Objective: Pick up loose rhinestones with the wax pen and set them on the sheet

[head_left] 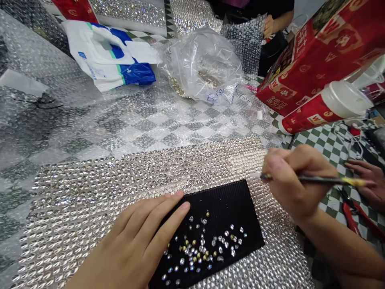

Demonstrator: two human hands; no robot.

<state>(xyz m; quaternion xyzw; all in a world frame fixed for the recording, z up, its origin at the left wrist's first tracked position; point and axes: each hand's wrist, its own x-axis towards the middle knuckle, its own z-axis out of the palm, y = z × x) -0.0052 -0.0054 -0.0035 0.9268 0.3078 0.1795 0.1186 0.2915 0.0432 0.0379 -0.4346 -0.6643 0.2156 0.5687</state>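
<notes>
My left hand (pixel 136 228) lies with its fingers stretched out over the left edge of a black ribbed tray (pixel 222 200). Scattered on that tray are clear rhinestones (pixel 221 241), some with gold backs showing. Below it spreads a sheet set with rows of shiny rhinestones (pixel 90 208), with a paler patch (pixel 245 163) near its right end. Closed around a thin, dark pen-like stick (pixel 319 179) with a yellowish end, my right hand (pixel 296 180) is over the sheet's right edge. The tip of the stick, close to the paler patch, is blurred.
Bubble wrap (pixel 135 120) covers the checked tablecloth behind the sheet. Farther back are a wipes pack (pixel 105 56), a clear plastic bag (pixel 207 60), a red paper bag (pixel 319 52) and a cup (pixel 325 108). Red-handled pliers (pixel 357 218) and another person's hand (pixel 368 180) are at right.
</notes>
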